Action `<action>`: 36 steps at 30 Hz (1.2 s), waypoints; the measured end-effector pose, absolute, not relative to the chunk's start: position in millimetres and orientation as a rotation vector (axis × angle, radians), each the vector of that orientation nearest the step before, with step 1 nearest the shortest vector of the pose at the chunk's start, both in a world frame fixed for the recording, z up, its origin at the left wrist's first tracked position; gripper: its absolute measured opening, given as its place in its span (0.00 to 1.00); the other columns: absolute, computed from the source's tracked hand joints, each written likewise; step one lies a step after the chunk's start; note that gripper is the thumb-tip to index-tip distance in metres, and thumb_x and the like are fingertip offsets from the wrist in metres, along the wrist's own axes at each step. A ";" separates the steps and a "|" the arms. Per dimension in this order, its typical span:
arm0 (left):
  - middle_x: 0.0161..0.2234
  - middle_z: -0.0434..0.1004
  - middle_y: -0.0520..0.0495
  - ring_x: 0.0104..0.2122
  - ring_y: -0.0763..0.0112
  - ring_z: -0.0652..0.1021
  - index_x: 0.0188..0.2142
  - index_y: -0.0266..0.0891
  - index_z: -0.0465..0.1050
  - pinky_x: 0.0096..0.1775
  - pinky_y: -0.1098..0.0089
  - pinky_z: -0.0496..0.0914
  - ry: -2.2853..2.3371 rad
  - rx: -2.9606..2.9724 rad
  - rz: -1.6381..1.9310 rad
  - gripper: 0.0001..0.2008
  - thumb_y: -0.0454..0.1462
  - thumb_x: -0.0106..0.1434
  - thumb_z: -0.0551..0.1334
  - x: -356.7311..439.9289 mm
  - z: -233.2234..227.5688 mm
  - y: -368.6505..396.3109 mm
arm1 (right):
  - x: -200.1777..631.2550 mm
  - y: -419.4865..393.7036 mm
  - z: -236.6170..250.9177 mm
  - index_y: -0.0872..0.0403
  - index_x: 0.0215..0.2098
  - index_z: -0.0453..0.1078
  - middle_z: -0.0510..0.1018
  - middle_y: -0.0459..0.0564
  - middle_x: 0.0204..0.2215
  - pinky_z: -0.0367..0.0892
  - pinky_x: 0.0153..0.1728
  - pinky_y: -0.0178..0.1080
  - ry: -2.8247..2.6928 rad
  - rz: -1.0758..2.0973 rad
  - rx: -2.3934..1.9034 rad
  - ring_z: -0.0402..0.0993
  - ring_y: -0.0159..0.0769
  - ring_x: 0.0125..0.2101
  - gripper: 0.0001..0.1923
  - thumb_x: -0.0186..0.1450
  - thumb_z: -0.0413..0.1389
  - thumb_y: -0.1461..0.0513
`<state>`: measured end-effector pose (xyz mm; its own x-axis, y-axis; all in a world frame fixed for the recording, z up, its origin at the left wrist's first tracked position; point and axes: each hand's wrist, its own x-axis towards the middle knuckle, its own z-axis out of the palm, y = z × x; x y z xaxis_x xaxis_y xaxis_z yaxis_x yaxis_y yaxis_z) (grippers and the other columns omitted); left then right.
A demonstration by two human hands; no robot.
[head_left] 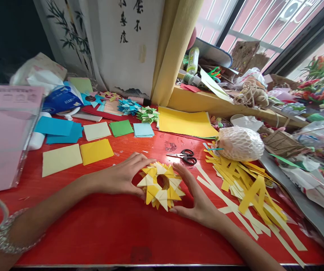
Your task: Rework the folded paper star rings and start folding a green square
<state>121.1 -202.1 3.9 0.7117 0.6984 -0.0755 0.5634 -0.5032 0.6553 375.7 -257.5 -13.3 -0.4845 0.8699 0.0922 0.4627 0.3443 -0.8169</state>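
Note:
A ring-shaped paper wreath of folded yellow and cream points lies flat on the red table. My left hand rests against its left side, with fingers spread over the top edge. My right hand cups its right side, thumb near the lower edge. Both hands press the ring from opposite sides.
Black-handled scissors lie just behind the ring. Yellow and cream paper strips pile at the right beside a foam-netted fruit. Coloured paper squares and a yellow sheet sit behind. A clear box stands at left.

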 end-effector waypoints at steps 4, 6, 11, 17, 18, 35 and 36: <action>0.53 0.52 0.48 0.53 0.61 0.56 0.57 0.51 0.47 0.51 0.62 0.57 0.939 2.263 0.224 0.38 0.50 0.50 0.62 116.9 5.7 -199.5 | 376.2 -256.8 -14.3 0.46 0.61 0.37 0.44 0.47 0.61 0.45 0.59 0.43 -2.079 1.018 -1.156 0.41 0.38 0.59 0.46 0.54 0.61 0.57; 0.53 0.52 0.48 0.54 0.61 0.55 0.57 0.51 0.48 0.52 0.61 0.56 0.939 2.280 0.206 0.38 0.51 0.49 0.62 115.0 6.0 -197.7 | 376.3 -256.8 -14.2 0.46 0.61 0.37 0.45 0.47 0.61 0.45 0.59 0.43 -2.079 1.012 -1.149 0.41 0.38 0.59 0.46 0.54 0.61 0.57; 0.52 0.53 0.49 0.53 0.64 0.55 0.56 0.51 0.52 0.53 0.64 0.56 0.948 2.287 0.214 0.33 0.51 0.53 0.60 115.6 7.8 -197.0 | 376.7 -257.7 -14.1 0.47 0.61 0.37 0.45 0.48 0.61 0.45 0.59 0.44 -2.096 1.003 -1.138 0.41 0.39 0.59 0.45 0.54 0.60 0.57; 0.51 0.55 0.49 0.52 0.66 0.57 0.54 0.50 0.55 0.52 0.66 0.57 0.936 2.300 0.294 0.29 0.50 0.54 0.60 120.5 6.6 -198.8 | 376.2 -257.1 -14.8 0.47 0.61 0.36 0.45 0.48 0.60 0.45 0.59 0.44 -2.110 0.979 -1.158 0.41 0.37 0.59 0.44 0.55 0.59 0.56; 0.51 0.55 0.49 0.52 0.66 0.57 0.54 0.49 0.55 0.52 0.65 0.57 0.934 2.307 0.303 0.29 0.50 0.55 0.59 120.7 5.6 -198.5 | 376.2 -256.9 -14.5 0.47 0.61 0.37 0.45 0.48 0.60 0.45 0.59 0.44 -2.112 0.973 -1.163 0.41 0.37 0.59 0.44 0.55 0.59 0.56; 0.55 0.59 0.39 0.51 0.58 0.62 0.59 0.34 0.43 0.53 0.60 0.52 0.727 2.813 0.163 0.37 0.43 0.55 0.60 167.8 43.9 -240.1 | 390.6 -254.6 -5.0 0.47 0.59 0.44 0.50 0.49 0.59 0.46 0.58 0.50 -1.899 0.846 -0.991 0.45 0.42 0.58 0.30 0.63 0.50 0.56; 0.56 0.57 0.38 0.52 0.57 0.62 0.59 0.33 0.42 0.53 0.60 0.51 0.735 2.836 0.121 0.38 0.42 0.55 0.60 169.9 42.2 -240.8 | 391.2 -254.7 -4.2 0.47 0.59 0.44 0.50 0.49 0.59 0.46 0.58 0.50 -1.898 0.836 -0.994 0.45 0.42 0.58 0.29 0.63 0.50 0.56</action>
<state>169.9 -240.8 42.2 0.8721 0.4885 0.0269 0.4713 -0.8536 0.2219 391.2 -254.7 -4.2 -0.3549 0.8654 0.3537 0.3236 0.4687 -0.8219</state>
